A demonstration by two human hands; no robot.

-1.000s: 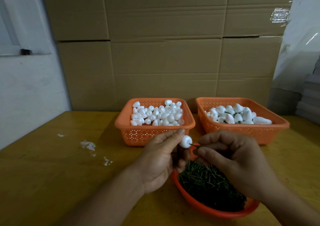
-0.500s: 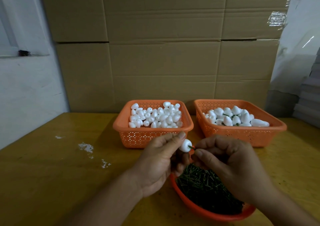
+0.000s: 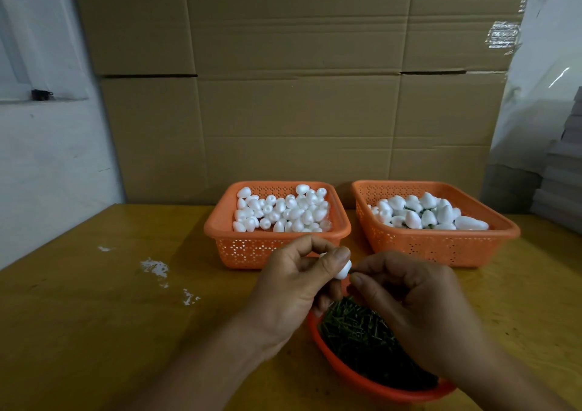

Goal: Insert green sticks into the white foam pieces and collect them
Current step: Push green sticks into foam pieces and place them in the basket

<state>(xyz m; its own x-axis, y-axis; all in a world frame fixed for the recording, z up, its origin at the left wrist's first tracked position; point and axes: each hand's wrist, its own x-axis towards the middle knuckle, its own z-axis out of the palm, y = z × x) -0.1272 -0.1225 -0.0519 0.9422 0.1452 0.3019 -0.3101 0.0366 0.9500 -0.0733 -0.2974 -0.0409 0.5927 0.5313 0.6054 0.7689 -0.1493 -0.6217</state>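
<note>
My left hand (image 3: 293, 287) pinches a small white foam piece (image 3: 343, 270) between thumb and fingers, just above the near orange bowl (image 3: 362, 379). My right hand (image 3: 415, 309) meets it from the right, its thumb and forefinger pinched at the foam's side; the green stick between them is almost fully hidden. A heap of green sticks (image 3: 359, 338) fills the bowl. Behind stand two orange baskets: the left basket (image 3: 220, 221) holds several plain white foam pieces (image 3: 283, 212), the right basket (image 3: 504, 231) holds foam pieces with green stems (image 3: 422, 213).
Everything sits on a yellow wooden table (image 3: 94, 316) with white flecks (image 3: 154, 267) on its left part. A wall of cardboard boxes (image 3: 299, 95) stands right behind the baskets. A stack of grey sheets (image 3: 563, 177) is at the far right.
My right hand has closed in on the foam piece, so the green stick's visible length has shrunk to almost nothing. My left thumb now covers more of the foam.
</note>
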